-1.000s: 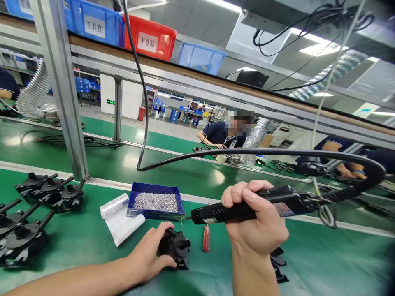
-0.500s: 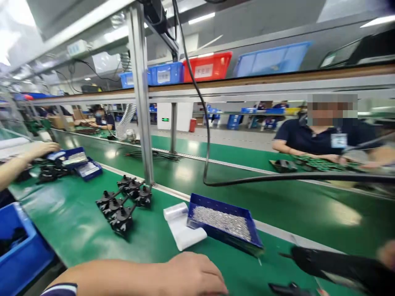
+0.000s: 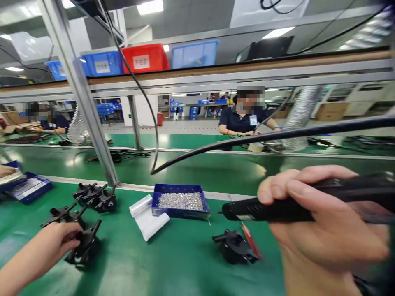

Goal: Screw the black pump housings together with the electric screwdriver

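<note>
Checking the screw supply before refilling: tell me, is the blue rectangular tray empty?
No: the blue rectangular tray holds a spread layer of small silvery screws across its floor.

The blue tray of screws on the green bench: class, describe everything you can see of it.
The blue tray is a shallow, rectangular, open-topped box, seemingly plastic, with low walls. A thin, even layer of small silvery screws covers its floor. It sits flat on the green bench mat, near the pale strip along the bench's far edge. A white rolled sheet lies against its left front corner. Neither hand touches it; the black electric screwdriver points towards its right side, just clear of it.
</note>
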{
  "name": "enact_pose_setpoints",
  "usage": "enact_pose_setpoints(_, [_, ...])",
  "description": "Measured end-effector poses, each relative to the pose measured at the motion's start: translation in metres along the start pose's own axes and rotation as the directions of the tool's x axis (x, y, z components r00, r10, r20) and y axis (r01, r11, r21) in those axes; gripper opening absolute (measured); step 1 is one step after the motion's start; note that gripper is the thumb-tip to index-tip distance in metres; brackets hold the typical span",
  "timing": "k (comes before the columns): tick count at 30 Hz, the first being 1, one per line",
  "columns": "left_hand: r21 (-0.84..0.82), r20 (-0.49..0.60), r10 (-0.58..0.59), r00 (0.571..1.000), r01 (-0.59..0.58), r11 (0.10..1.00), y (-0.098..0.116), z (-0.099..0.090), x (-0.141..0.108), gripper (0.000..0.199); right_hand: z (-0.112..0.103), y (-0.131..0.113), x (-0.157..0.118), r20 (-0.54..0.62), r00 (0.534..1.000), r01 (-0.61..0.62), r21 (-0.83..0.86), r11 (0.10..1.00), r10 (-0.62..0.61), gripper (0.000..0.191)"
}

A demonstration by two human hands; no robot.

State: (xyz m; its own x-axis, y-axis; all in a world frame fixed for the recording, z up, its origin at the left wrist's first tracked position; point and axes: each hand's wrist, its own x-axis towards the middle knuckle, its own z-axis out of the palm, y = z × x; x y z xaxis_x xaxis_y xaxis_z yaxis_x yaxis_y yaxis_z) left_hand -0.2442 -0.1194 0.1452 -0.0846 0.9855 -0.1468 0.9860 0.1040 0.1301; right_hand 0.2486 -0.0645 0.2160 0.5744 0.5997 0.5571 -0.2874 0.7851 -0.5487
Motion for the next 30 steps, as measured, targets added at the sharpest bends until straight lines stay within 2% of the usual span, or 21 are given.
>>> enact_pose_setpoints(2, [-0.032,0.121,0.062,0.991,-0.058,0.998,0.035,0.010,-0.002,0.023,0.002,0.002,0.000,0.052,0.998,0.027,-0.029,0.999,-0.025,0.014])
enact_pose_setpoints(3, [-0.068,0.145,0.115,0.983,-0.106,0.992,0.058,0.017,-0.003,0.023,0.002,0.003,-0.001,0.071,0.997,0.025,-0.024,0.999,-0.024,0.013])
enact_pose_setpoints(6, [-0.192,0.135,0.328,0.935,-0.300,0.934,0.134,0.042,-0.001,0.022,-0.001,0.007,-0.003,0.130,0.991,0.012,-0.004,1.000,-0.011,0.012])
enact_pose_setpoints(8, [-0.215,0.123,0.431,0.894,-0.400,0.891,0.180,0.055,0.004,0.018,-0.005,0.007,-0.005,0.162,0.987,0.003,-0.002,1.000,-0.002,0.011])
enact_pose_setpoints(11, [-0.217,0.083,0.601,0.795,-0.574,0.789,0.231,0.059,0.027,0.009,-0.011,0.005,-0.005,0.187,0.982,-0.004,-0.014,1.000,0.006,0.013])
enact_pose_setpoints(13, [-0.232,0.133,0.679,0.722,-0.643,0.729,0.254,0.052,0.054,0.008,-0.015,0.004,-0.004,0.199,0.980,0.009,-0.030,1.000,-0.003,0.014])
enact_pose_setpoints(14, [-0.237,0.151,0.698,0.700,-0.660,0.713,0.265,0.047,0.070,0.012,-0.017,0.004,-0.003,0.204,0.979,0.016,-0.039,0.999,-0.008,0.014])
enact_pose_setpoints(15, [-0.233,0.124,0.696,0.707,-0.661,0.713,0.274,0.043,0.089,0.015,-0.019,0.004,-0.002,0.205,0.979,0.023,-0.046,0.999,-0.013,0.014])
enact_pose_setpoints(18, [-0.158,-0.001,0.616,0.788,-0.608,0.778,0.297,0.043,0.145,0.021,-0.021,0.006,0.000,0.210,0.978,0.031,-0.057,0.998,-0.019,0.015])
enact_pose_setpoints(20, [-0.144,-0.002,0.603,0.798,-0.597,0.789,0.305,0.053,0.175,0.021,-0.021,0.010,0.001,0.226,0.974,0.025,-0.063,0.998,-0.010,0.014])
enact_pose_setpoints(22, [-0.165,0.042,0.644,0.764,-0.631,0.758,0.307,0.067,0.196,0.019,-0.019,0.015,0.002,0.248,0.969,0.021,-0.063,0.998,-0.005,0.013])
enact_pose_setpoints(26, [-0.246,0.107,0.762,0.638,-0.726,0.642,0.303,0.093,0.215,0.035,-0.013,0.025,0.000,0.243,0.970,0.019,-0.059,0.998,-0.004,0.014])
enact_pose_setpoints(28, [-0.267,0.123,0.798,0.590,-0.755,0.599,0.304,0.101,0.218,0.027,-0.010,0.028,-0.002,0.239,0.971,0.015,-0.067,0.998,0.002,0.014])
enact_pose_setpoints(30, [-0.261,0.122,0.808,0.577,-0.766,0.587,0.307,0.107,0.219,0.015,-0.009,0.029,-0.005,0.242,0.970,0.009,-0.083,0.997,0.012,0.013])
